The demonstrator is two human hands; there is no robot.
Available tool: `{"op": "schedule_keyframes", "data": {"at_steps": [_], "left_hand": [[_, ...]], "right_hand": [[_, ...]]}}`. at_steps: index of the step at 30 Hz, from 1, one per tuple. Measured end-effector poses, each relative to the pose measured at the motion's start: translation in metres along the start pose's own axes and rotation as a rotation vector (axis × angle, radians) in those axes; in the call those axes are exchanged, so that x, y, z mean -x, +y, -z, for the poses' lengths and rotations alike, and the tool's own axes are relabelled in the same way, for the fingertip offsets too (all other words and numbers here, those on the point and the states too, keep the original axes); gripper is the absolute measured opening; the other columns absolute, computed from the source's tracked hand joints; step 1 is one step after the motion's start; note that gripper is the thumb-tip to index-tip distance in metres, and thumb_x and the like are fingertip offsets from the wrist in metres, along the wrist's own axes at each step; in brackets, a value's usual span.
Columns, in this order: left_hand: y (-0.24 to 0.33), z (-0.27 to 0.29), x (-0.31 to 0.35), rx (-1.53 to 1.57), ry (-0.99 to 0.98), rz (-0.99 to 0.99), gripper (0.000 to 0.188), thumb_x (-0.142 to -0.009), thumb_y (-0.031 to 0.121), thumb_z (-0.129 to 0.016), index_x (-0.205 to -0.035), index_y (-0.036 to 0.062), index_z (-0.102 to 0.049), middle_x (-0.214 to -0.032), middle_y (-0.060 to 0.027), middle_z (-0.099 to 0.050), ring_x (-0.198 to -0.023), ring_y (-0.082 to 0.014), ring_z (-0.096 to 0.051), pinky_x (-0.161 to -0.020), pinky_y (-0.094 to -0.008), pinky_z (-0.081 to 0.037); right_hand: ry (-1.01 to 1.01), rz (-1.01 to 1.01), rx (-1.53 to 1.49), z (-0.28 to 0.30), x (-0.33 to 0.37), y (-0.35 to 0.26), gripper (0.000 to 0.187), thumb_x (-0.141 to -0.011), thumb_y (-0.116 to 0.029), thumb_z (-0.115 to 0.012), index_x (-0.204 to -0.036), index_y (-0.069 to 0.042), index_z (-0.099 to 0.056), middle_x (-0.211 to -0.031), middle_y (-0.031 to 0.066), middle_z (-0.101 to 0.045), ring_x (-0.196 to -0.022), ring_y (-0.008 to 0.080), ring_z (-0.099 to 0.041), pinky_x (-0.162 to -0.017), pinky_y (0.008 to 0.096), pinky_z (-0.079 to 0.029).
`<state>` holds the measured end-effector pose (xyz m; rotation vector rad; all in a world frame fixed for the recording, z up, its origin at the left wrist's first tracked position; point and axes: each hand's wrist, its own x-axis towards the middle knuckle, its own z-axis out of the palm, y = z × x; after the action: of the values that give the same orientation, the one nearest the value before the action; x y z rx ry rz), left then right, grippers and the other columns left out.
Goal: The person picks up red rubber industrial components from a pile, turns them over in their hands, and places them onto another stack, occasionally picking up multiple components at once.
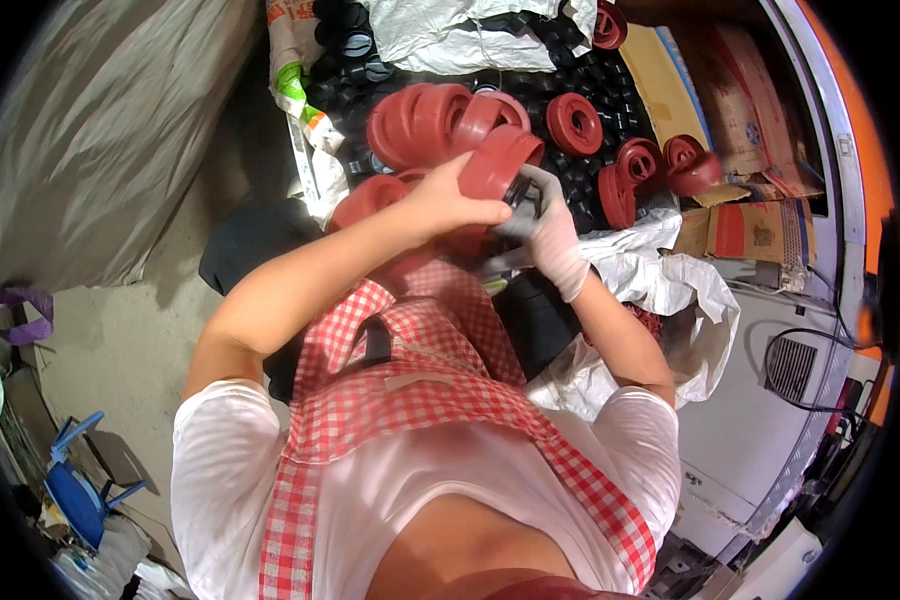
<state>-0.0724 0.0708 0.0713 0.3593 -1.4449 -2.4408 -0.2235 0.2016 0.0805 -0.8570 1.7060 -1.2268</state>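
Gripping left hand (442, 197): bare, closed round the wall of the red cup (492, 167), with thumb along the lower edge.
Gloved right hand (552, 235): curled at the cup's end, beside a black piece (516, 190); blurred, so cannot tell whether clamped on it or only bracing.
Cup: between 12 and 1 o'clock, tilted, ribbed end toward 1 o'clock.
Red stack (398, 128): just short of 12 o'clock, close beside the cup, among black parts (525, 88).
Red ring (574, 125): at 1 o'clock, apart from the hands.
White sack (705, 330): near 3 o'clock, beside the right forearm.
Grip advice: probably best held firmly on the left, without squeezing the wall out of round.
Contact advice: line up cup and black piece squarely; press evenly with gloved fingertips, not from one side; leave the bare thumb clear of the rim.
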Motion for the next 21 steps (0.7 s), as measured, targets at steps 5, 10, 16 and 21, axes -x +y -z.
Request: {"op": "schedule_keyframes", "data": {"at_steps": [5,10,16,21], "left_hand": [[-0.008,0.003,-0.001,-0.266,0.115,-0.159,0.067,-0.071,0.019,-0.079,-0.128,0.0033,-0.049,-0.113,-0.0039,-0.06,-0.1,-0.0119,-0.057,-0.088,-0.0288,-0.047],[-0.011,0.003,0.004,-0.367,0.193,-0.165,0.067,-0.07,0.019,-0.079,-0.127,0.0026,-0.049,-0.113,-0.0044,-0.06,-0.1,-0.0126,-0.057,-0.089,-0.0294,-0.046],[-0.013,0.003,0.007,-0.365,0.318,-0.224,0.069,-0.069,0.017,-0.081,-0.129,0.0052,-0.049,-0.107,-0.0082,-0.063,-0.098,-0.0173,-0.061,-0.089,-0.0333,-0.048],[0.011,0.064,-0.015,-0.165,0.679,-0.504,0.083,-0.071,0.017,-0.079,-0.138,0.0049,-0.031,-0.119,-0.0106,-0.054,-0.105,-0.0204,-0.055,-0.091,-0.0345,-0.047]], "right_hand": [[-0.077,0.109,-0.185,-0.004,-0.018,0.019,0.08,-0.079,-0.022,-0.076,-0.141,-0.012,-0.027,-0.131,0.0112,-0.049,-0.111,0.0198,-0.056,-0.087,0.0371,-0.053],[-0.264,-0.165,-0.235,0.003,-0.024,-0.002,0.05,-0.083,-0.029,-0.062,-0.128,-0.011,-0.05,-0.125,0.0087,-0.053,-0.115,0.0233,-0.052,-0.099,0.0347,-0.04],[-0.448,-0.062,0.213,0.008,-0.035,0.04,0.059,-0.084,-0.044,-0.06,-0.126,-0.004,-0.049,-0.124,0.0117,-0.055,-0.108,0.023,-0.057,-0.093,0.0384,-0.046],[-0.275,-0.483,1.027,0.027,-0.066,0.038,0.062,-0.082,-0.048,-0.063,-0.125,-0.004,-0.053,-0.125,0.0187,-0.057,-0.115,0.0309,-0.056,-0.096,0.0396,-0.045]]}}
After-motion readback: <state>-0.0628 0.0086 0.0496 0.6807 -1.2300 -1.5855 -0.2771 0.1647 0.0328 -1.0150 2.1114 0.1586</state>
